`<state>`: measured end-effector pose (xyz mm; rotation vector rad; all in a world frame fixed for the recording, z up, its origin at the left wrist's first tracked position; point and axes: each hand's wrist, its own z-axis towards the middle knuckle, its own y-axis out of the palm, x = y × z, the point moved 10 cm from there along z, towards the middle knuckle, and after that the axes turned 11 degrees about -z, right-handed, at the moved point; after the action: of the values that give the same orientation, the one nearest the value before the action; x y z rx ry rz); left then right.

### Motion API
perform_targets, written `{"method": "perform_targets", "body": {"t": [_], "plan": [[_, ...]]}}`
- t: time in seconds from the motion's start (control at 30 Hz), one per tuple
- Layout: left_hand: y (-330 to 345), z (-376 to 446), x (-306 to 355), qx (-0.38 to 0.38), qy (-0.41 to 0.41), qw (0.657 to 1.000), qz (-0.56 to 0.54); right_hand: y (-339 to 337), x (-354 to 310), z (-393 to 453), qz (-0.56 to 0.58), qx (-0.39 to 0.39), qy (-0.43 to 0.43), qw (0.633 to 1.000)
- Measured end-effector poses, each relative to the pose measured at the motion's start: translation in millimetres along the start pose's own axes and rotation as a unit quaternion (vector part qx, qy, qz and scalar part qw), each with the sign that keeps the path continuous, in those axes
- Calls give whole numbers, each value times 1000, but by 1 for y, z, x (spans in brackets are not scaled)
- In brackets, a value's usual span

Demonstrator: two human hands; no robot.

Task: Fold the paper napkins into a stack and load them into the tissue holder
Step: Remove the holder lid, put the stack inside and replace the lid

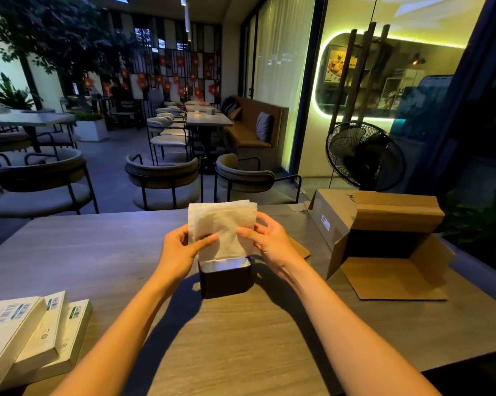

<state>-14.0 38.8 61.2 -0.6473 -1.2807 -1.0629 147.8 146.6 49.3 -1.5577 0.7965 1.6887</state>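
A thin, crinkled stack of white square paper napkins [222, 227] stands upright, its lower edge inside the dark rectangular tissue holder [225, 278] on the wood-grain desk [241, 338]. The left hand [181, 247] and right hand [269, 238] each pinch a side, grip clamped, thumbs in front.

No legible words or numbers anywhere. Barcode stickers with green strips on 3 wrapped white packs [27, 335] at the table's near left edge, print too small to read; a white label [325, 222] on the side of the open cardboard box [383, 241], also unreadable. A glowing poster [339, 65] behind the glass, lettering blurred.
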Motion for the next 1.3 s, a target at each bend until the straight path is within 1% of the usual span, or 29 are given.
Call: {"method": "perform_targets", "body": {"t": [0.1, 0.27, 0.4, 0.53, 0.6, 0.7, 0.8, 0.9, 0.97, 1.07, 1.13, 1.17, 1.27, 1.3], "plan": [[6, 0, -6, -17, -1, 1000, 1, 6, 4, -4, -38, -26, 2, 999], [24, -3, -21, -78, -34, 996, 30, 6, 6, -5, -122, -11, 7, 992], [25, -3, -23, -94, -29, 994, 51, 5, -3, -10, -176, -13, -1, 984], [19, 0, -20, -78, -21, 996, 41, 2, -5, -10, -183, -1, 12, 983], [15, 2, -23, -69, -49, 996, 15, 3, -6, -7, -171, 7, 18, 985], [9, 5, -30, -50, -95, 993, -45, -3, -6, -2, -160, 42, 36, 986], [3, 7, -33, -24, -114, 993, -31, -16, 0, 0, -180, 82, 72, 978], [-10, 8, -34, 29, -94, 995, 30, -15, 3, 1, -270, 99, 72, 955], [-18, 7, -35, 59, -73, 992, 83, -7, 4, 2, -343, 97, 58, 932], [-17, 7, -30, 61, -30, 982, 174, 6, 5, 3, -403, 82, 35, 911], [-12, 8, -25, 49, 1, 967, 249, 13, 2, 2, -444, 74, 16, 893], [-9, 8, -23, 47, 14, 955, 291, 16, 0, 2, -475, 72, 3, 877], [-7, 10, -18, 69, 40, 916, 394, 26, -5, 2, -583, 72, -34, 809], [-8, 11, -19, 80, 45, 906, 413, 28, -5, 3, -601, 73, -39, 795]]}}
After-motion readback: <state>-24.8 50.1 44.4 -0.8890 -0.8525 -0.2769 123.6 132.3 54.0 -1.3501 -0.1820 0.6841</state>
